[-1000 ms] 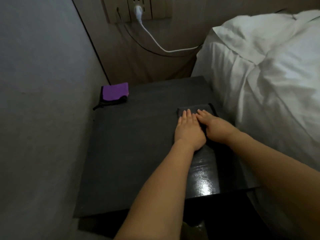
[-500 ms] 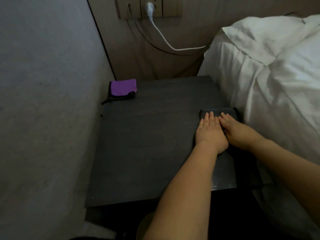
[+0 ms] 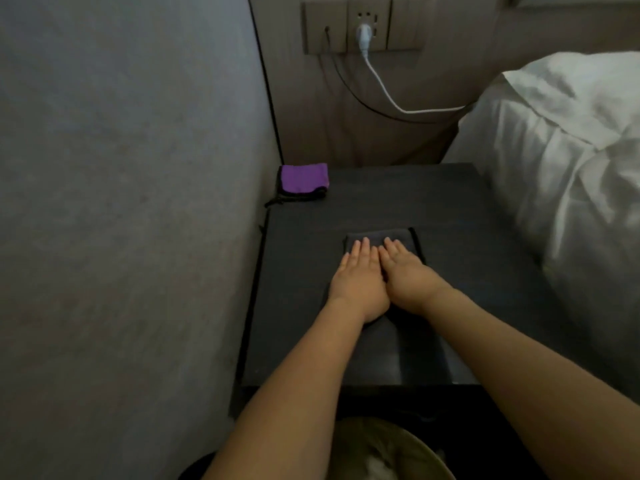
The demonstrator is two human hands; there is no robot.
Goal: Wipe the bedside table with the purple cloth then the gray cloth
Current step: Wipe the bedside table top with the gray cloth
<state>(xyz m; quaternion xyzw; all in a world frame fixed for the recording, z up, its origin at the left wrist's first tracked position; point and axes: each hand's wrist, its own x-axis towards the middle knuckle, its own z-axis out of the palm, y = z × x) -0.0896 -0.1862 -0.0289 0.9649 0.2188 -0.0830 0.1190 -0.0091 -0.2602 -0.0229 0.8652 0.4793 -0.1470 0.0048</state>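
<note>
Both hands (image 3: 384,278) lie flat on one cloth (image 3: 381,237) mid-desk (image 3: 467,271). The other cloth (image 3: 304,177) sits at the far-left corner — bed (image 3: 571,168) to the right.

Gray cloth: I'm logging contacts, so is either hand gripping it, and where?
Neither grips it. The left hand and right hand lie flat, palms down, on the gray cloth, pressing it onto the bedside table.

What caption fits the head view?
Both hands, left hand and right hand, press flat on the gray cloth; purple cloth lies aside.
</note>
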